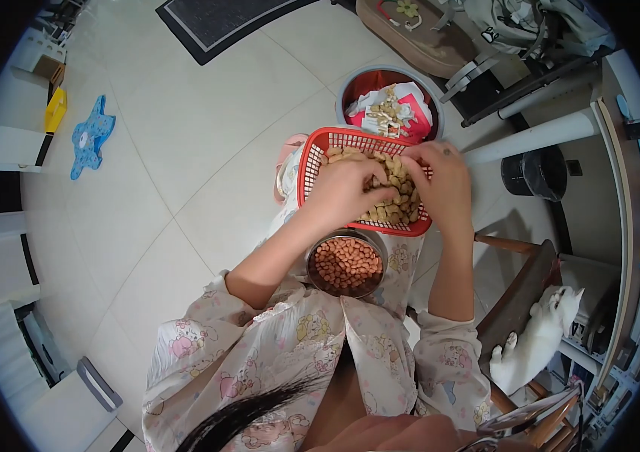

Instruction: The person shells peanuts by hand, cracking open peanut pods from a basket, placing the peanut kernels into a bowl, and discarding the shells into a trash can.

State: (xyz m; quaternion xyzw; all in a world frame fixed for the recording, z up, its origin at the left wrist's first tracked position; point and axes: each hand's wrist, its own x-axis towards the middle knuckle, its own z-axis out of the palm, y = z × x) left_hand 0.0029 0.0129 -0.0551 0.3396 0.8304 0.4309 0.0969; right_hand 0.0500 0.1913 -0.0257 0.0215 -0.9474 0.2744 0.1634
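Observation:
A red plastic basket (323, 137) full of unshelled peanuts (401, 197) rests over my lap. My left hand (351, 184) is over the peanuts, its thumb and bent fingers apart, touching or just above the shells. At the basket's right side is my right hand (440, 175), fingers curled inward with the tips close together; whatever they hold is hidden. Against the near edge of the basket, a round metal bowl (312, 273) holds shelled reddish peanut kernels (348, 263).
Beyond the basket stands a bin (438, 102) with shells and wrappers inside. A white cat (538, 343) lies on a chair (512, 297) at my right. A black bucket (516, 175) is under the desk. A blue cloth-like item (92, 139) lies on the tiled floor (161, 173).

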